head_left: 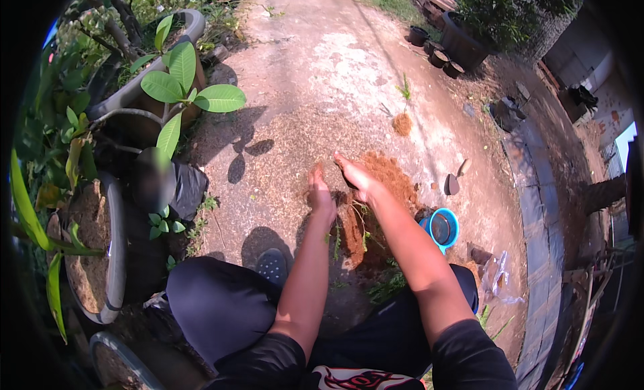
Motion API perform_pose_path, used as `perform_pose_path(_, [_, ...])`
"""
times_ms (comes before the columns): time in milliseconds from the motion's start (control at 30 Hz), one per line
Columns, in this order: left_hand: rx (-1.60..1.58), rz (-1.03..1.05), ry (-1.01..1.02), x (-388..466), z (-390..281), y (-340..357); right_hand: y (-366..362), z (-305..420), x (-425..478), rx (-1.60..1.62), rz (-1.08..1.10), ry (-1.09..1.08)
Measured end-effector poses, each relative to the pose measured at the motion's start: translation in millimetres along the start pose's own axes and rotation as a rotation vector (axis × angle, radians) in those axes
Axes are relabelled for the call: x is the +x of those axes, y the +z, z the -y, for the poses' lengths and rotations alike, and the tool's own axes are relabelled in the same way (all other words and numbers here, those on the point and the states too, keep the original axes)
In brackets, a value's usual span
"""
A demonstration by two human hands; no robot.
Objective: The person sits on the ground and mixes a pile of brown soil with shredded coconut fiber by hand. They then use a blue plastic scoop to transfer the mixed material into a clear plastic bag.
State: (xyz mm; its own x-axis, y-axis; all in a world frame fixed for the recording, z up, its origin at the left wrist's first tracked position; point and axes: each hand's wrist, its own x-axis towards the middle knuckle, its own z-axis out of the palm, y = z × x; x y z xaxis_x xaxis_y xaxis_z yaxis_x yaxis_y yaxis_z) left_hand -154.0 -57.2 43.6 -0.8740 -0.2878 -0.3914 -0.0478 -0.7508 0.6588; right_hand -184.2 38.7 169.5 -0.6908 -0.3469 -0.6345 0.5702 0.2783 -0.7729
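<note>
My left hand [322, 196] and my right hand [356, 177] reach forward above the ground, a little apart, palms turned towards each other. Reddish-brown material clings to the fingers. No object shows between them. Beside and beneath my right hand spreads a heap of reddish-brown coir or soil [395, 177]. Thin green plant cuttings [363, 229] lie below the hands, near the right forearm. To the right of the heap stands a blue plastic cup with a handle [439, 227]. Farther ahead, a small seedling [404, 90] rises from a round brown root ball [402, 124].
A small trowel [453, 184] lies right of the heap. Crumpled clear plastic [498, 277] is near my right knee. Large potted plants [108, 249] line the left side, with a black plastic bag [188, 189]. Black pots [465, 40] stand at the upper right.
</note>
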Motion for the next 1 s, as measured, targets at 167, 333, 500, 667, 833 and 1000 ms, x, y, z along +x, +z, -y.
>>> perform_pose_path(167, [1.064, 0.14, 0.421, -8, -12, 14, -1, -24, 26, 0.174, -0.034, 0.017])
perform_pose_path(333, [1.113, 0.02, 0.455, -14, -26, 20, -15, -35, 38, 0.433, -0.012, 0.04])
perform_pose_path(500, [0.916, 0.041, 0.382, -7, -17, 26, -4, -36, 52, 0.221, -0.145, -0.083])
perform_pose_path(667, [0.2, -0.125, -0.075, -14, -26, 4, 18, -12, 15, 0.003, -0.131, -0.108])
perform_pose_path(833, [-0.226, 0.025, -0.105, -5, -26, -21, 29, 12, -1, -0.262, -0.069, -0.09])
perform_pose_path(1000, [-0.275, 0.007, -0.247, -25, -39, -1, 15, -10, 29, -0.445, -0.255, -0.361])
